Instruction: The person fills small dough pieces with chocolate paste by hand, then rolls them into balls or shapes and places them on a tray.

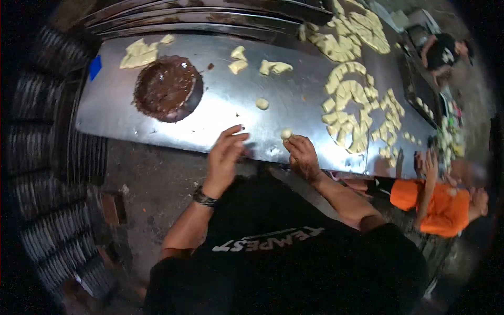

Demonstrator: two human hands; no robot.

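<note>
Black shirt (283,262) (reads "TEMPEST"); right hand (303,156) fingers pinch dough ball (286,134), left hand (224,157) open

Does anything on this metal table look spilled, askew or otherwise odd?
Mostly orderly. One small pale dough ball lies alone mid-table, apart from the arranged pale dough pieces. The dark round chocolate-coloured slab looks smeared at its edge. The right hand pinches another small dough ball.

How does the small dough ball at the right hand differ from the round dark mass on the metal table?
The dough ball is tiny and pale; the dark mass is broad, flat and brown. The right hand holds the ball at its fingertips; the mass lies untouched, away from both hands. Both are roundish, over the metal table.
</note>
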